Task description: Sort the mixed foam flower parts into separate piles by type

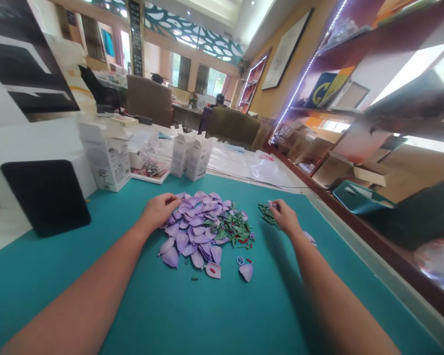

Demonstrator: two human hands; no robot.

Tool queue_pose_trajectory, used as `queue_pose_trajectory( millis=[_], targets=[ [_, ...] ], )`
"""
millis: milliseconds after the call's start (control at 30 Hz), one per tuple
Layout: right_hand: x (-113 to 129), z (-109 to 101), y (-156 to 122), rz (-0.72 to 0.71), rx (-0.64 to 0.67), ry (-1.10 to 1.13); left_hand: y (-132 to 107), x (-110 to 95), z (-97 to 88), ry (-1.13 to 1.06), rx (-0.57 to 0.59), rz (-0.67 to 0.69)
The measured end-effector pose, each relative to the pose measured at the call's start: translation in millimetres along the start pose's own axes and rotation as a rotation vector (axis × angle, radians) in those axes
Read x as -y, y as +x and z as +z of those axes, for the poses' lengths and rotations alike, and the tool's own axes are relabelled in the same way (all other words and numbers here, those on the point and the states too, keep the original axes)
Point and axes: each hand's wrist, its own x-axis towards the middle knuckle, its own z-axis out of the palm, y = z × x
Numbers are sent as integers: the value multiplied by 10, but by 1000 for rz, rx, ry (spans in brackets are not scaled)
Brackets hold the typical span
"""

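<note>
A heap of purple plastic petals [192, 224] lies on the green mat [163, 310]. At its upper left edge is my left hand [158, 211], fingers bent and pressed together against the petals; what they grip is hidden. Small green leaf pieces [235, 224] cover the heap's right side. Over a pile of thin green stem pieces [265, 215], my right hand [284, 218] pinches a small purple piece [271, 204]. Closer to me lie a loose petal [246, 272], a purple ring with spokes [240, 260] and a petal with a red bit [212, 270] on it.
A black tablet-like panel [46, 197] stands at left. Behind the mat are white boxes [200, 158] [113, 162] and a tray with bagged parts [151, 170]. Shelves with cartons [333, 167] run along the right. Chairs [150, 101] and a person [219, 100] are farther back.
</note>
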Motion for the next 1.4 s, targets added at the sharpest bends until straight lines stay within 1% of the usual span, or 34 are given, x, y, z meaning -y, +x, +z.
queue_pose_trajectory(
  millis=[67, 167, 267, 367, 467, 567, 667, 767, 867, 933, 1000, 1067, 1133, 1200, 1267, 1367, 1400],
  targets=[
    [-419, -117, -15, 139, -40, -37, -2, -4, 9, 14, 1, -11],
    [-941, -215, -77, 310, -49, -83, -5, -12, 6, 29, -3, -27],
    [-1346, -232, -152, 460, -65, -138, 0, -6, -8, 42, -9, -35],
    [-1629, -198, -215, 560, -64, -172, 17, 27, -5, 43, -14, -17],
    [-1768, -144, -258, 614, -25, -171, 29, 70, 22, 29, -18, -17],
    [-1803, -88, -271, 647, 33, -156, 24, 105, 57, -14, -17, -14],
    [-1840, -30, -268, 666, 65, -148, 16, 133, 87, 3, -25, -18],
    [-1926, 29, -280, 665, 61, -119, 10, 142, 101, 17, -43, -21],
    [-1991, 52, -311, 658, -21, -77, 21, 118, 104, 21, -77, -27],
    [-1977, 26, -324, 643, -102, -66, 46, 85, 104, 19, -101, -26],
    [-1897, -31, -317, 597, -190, -39, 84, 44, 104, 15, -114, -14],
    [-1746, -103, -283, 518, -285, 2, 134, 0, 106, 10, -117, 0],
    [-1528, -166, -227, 439, -355, 45, 189, -42, 115, 4, -119, 10],
    [-1247, -193, -159, 371, -368, 115, 241, -72, 135, -4, -125, 19],
    [-915, -163, -90, 207, -321, 196, 279, -83, 169, -17, -136, 30],
    [-357, -1, 1, 68, -247, 324, 301, -52, 226, -46, -177, 40],
    [-165, 75, 26, -15, -194, 355, 299, -31, 241, -58, -196, 42]
  ],
)
